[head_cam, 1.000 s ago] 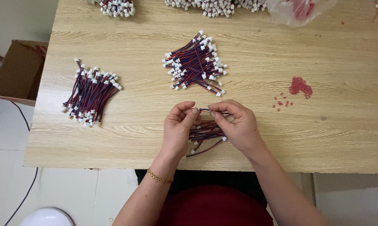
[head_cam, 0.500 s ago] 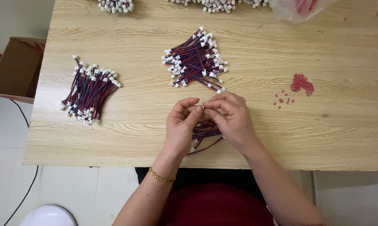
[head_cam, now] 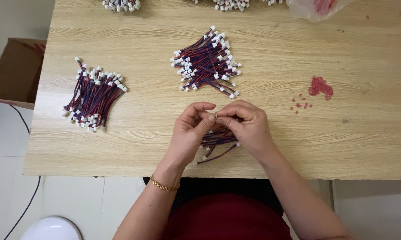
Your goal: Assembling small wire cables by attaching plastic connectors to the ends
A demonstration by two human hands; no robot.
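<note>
Open tabletop lying to the right and left of the two hands; wire bundles crowding the middle and far edge.

The left hand (head_cam: 190, 131) and right hand (head_cam: 245, 126) are meeting fingertip to fingertip near the table's (head_cam: 356, 146) front edge, sitting over a small bunch of wires (head_cam: 216, 140). Straight ahead, the central wire pile (head_cam: 207, 62) is blocking the near path; a narrow bare strip is lying between it and the hands. To the left, bare wood is running to the left wire bundle (head_cam: 94, 95). To the right, wide bare wood is stretching out, with only the red bits (head_cam: 318, 86) sitting farther back. More connectors (head_cam: 229, 4) and a plastic bag (head_cam: 316, 6) are lining the far edge.
</note>
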